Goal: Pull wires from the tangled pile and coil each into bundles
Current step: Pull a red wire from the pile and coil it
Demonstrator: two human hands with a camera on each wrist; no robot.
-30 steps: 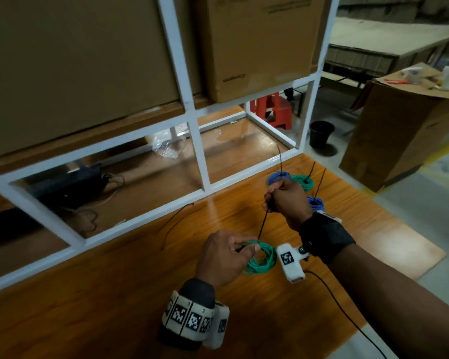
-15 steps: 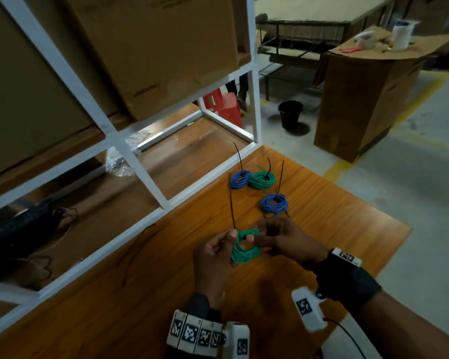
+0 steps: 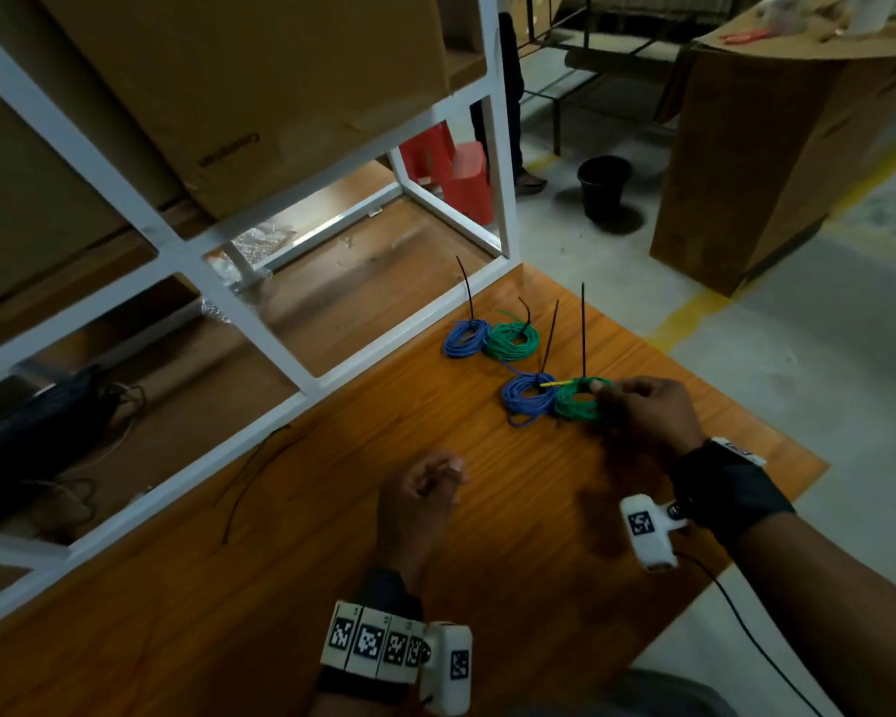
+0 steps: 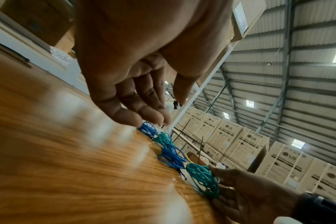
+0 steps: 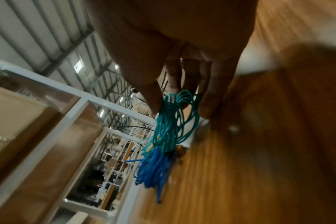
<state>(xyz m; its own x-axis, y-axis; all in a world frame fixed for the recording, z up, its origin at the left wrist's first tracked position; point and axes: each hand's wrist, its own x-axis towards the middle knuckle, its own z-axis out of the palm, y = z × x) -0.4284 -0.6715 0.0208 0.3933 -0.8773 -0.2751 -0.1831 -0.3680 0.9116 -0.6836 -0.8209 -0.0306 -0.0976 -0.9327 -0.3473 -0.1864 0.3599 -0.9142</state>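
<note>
My right hand (image 3: 605,396) pinches a green wire coil (image 3: 576,404) with an upright black zip tie (image 3: 583,328), low on the wooden table (image 3: 513,587). It lies right beside a blue coil (image 3: 528,398). Further back lie another blue coil (image 3: 464,338) and another green coil (image 3: 513,341), each tied. In the right wrist view, thumb and fingers (image 5: 155,103) grip the green coil (image 5: 173,121), and the blue coil (image 5: 155,169) is just beyond. My left hand (image 3: 435,476) hovers over the table, fingers relaxed (image 4: 144,112), holding nothing. The left wrist view shows the green coil (image 4: 201,177).
A white metal shelf frame (image 3: 260,323) holding cardboard boxes (image 3: 260,95) borders the table on the left. A loose black zip tie (image 3: 249,473) lies near its base. The table edge runs close on the right. On the floor beyond stand a black bucket (image 3: 603,186) and a large carton (image 3: 772,147).
The right hand has carried the green coil forward and right, down beside the blue coil. The left hand has let go of it and drawn back, empty.
</note>
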